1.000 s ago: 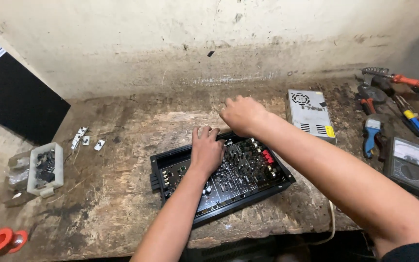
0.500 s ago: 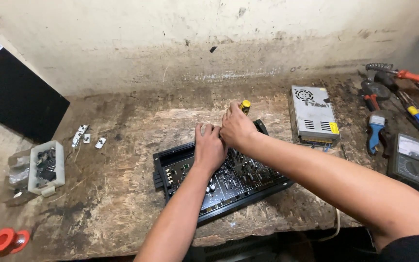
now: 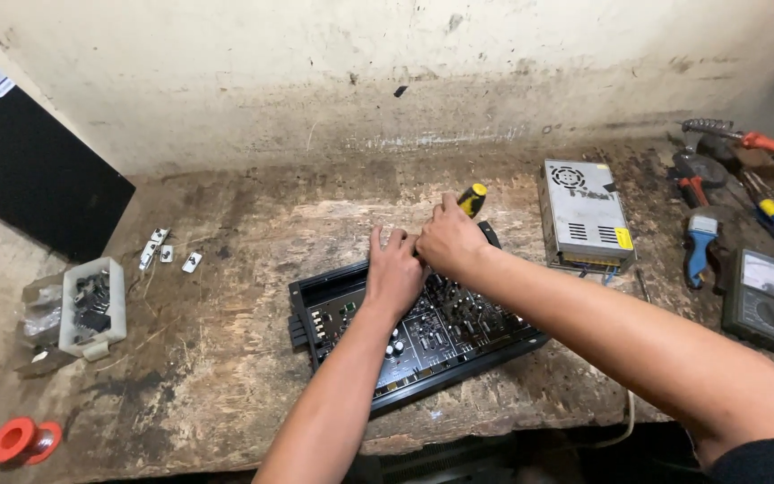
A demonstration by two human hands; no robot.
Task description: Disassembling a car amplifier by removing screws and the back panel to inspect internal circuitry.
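Yellow-capped screwdriver (image 3: 471,198) clenched in your right hand (image 3: 448,244) at the amplifier board's (image 3: 414,333) far edge: keep it upright while your flat, empty left hand (image 3: 394,273) steadies the board.

Open black amplifier chassis (image 3: 351,296) lay flat and slightly askew near the workbench's front edge, lid off, green circuit board crowded with dark components exposed. Screwdriver (image 3: 471,198) with yellow-and-black handle stood tilted at the chassis's far edge, handle up, shaft hidden from view.
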